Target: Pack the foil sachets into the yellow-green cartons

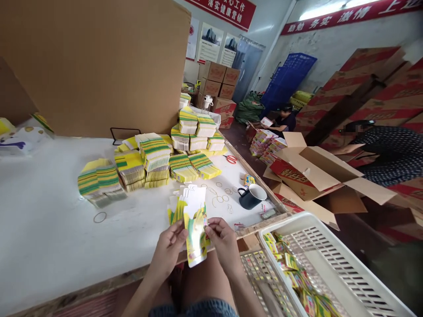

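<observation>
A yellow, green and white printed card (197, 235) is held upright between my two hands, over the table's front edge. My left hand (172, 246) pinches its left side. On the opposite side, my right hand (222, 237) has thumb and fingers closed on the card's edge, where a small colourful piece shows partly behind the fingers. Just beyond the card lies a loose fan of similar cards (176, 209) with white tabs. Farther back stand bundled stacks of cards (153, 152), (99, 178) on the white table (49, 211).
A dark mug (251, 197), rubber bands (220, 199) and red scissors (230, 159) lie to the right. A white plastic basket (330, 246) with small packets (292, 264) stands beside my right arm. An open carton (307, 171) and two people (286, 121), (390, 149) are beyond.
</observation>
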Available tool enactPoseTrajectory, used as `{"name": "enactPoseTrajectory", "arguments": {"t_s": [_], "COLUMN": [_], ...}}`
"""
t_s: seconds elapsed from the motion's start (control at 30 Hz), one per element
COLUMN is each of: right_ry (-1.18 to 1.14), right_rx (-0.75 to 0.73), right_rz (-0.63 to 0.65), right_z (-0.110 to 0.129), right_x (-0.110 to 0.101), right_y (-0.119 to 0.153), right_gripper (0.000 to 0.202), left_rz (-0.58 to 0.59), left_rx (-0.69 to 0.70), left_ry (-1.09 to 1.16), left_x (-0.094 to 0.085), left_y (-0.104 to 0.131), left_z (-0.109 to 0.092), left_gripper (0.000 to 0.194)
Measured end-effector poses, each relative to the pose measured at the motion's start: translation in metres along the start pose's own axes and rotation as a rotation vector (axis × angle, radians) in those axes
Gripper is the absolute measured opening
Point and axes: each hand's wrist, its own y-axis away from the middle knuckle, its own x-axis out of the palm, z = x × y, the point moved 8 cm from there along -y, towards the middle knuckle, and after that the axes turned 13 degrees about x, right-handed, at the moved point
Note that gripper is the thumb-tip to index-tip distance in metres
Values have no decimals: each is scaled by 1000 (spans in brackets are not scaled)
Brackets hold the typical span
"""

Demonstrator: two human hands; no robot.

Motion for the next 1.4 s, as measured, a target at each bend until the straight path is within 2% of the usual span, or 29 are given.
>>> {"name": "enactPoseTrajectory", "arguments": {"t_s": [0.07,0.17,0.23,0.3,0.37,0.43,0.6,0.77,0.87,1.1,1.4], "right_ry": [-91,-241,-308,-329,-341,-356,-375,-409,-373,-236,50], "right_rx": [-4,2,26,53,68,74,84,110,123,147,54], "right_rz": [28,62,81,98,121,140,146,174,199,139,65], "right_z": [5,10,10,9,8,9,12,8,4,5,11], "right_x": [5,11,13,15,18,20,23,27,31,27,20], "right_y": [14,26,28,28,29,30,35,38,40,46,51], "right_gripper": [22,21,22,25,26,27,27,25,22,22,26], "left_rz": [74,126,111,40,-19,-8,84,186,175,66,-40], "left_rx": [-73,-124,-147,-116,-34,25,3,-119,-129,-149,-168], "left_ry": [91,168,253,290,237,166,161,400,480,480,437], "left_x": [14,24,21,10,-3,-9,-2,16,17,10,9], "left_y": [3,10,15,15,13,12,14,28,33,30,32], "left_z": [-1,-4,-5,-9,-16,-22,-28,-15,-9,-5,-6], "left_gripper": [49,54,56,47,39,37,38,47,50,46,36]}}
